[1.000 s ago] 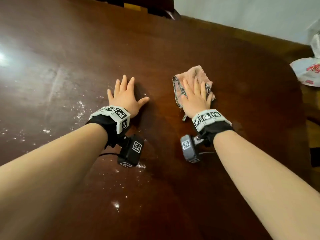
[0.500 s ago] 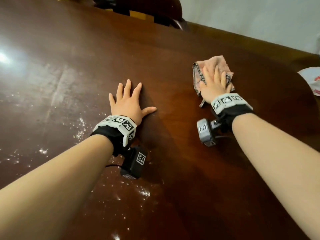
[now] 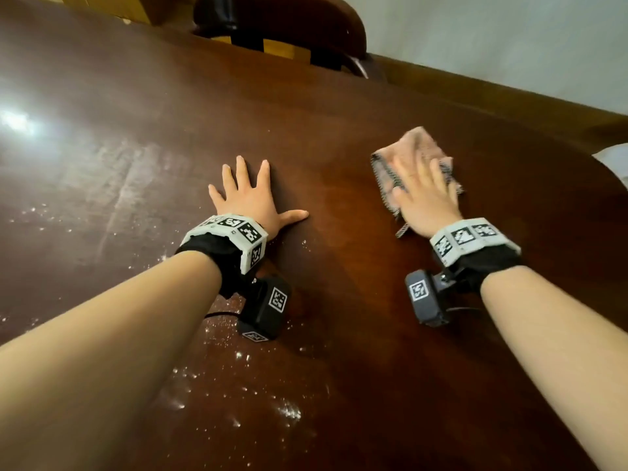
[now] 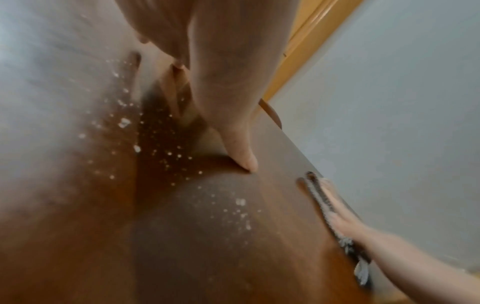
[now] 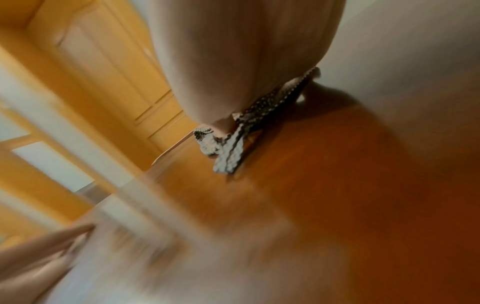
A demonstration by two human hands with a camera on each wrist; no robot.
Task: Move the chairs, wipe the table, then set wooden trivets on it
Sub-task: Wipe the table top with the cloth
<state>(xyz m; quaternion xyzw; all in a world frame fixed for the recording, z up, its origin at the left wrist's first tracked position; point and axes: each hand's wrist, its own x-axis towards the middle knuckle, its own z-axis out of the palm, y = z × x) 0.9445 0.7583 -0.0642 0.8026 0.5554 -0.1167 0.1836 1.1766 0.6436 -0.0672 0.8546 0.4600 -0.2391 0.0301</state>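
The dark brown wooden table (image 3: 339,137) fills the head view. My left hand (image 3: 249,195) lies flat on it with fingers spread, holding nothing. My right hand (image 3: 421,195) presses flat on a folded pink cloth (image 3: 413,147) with a dark stitched edge, to the right of the left hand. In the left wrist view the cloth (image 4: 327,205) shows edge-on under the right hand (image 4: 345,222). The right wrist view is blurred; a cloth corner (image 5: 228,152) sticks out beneath the palm. White crumbs (image 3: 289,409) dot the table near me and to the left.
A dark wooden chair back (image 3: 285,25) stands beyond the table's far edge. A dusty smear (image 3: 119,185) streaks the table left of my left hand. A bit of something white (image 3: 616,158) shows at the right edge. A pale wall (image 3: 509,39) lies behind.
My right hand slid the cloth away to the right, then drew it back a little towards me. The left hand stayed flat in place while the view shifted.
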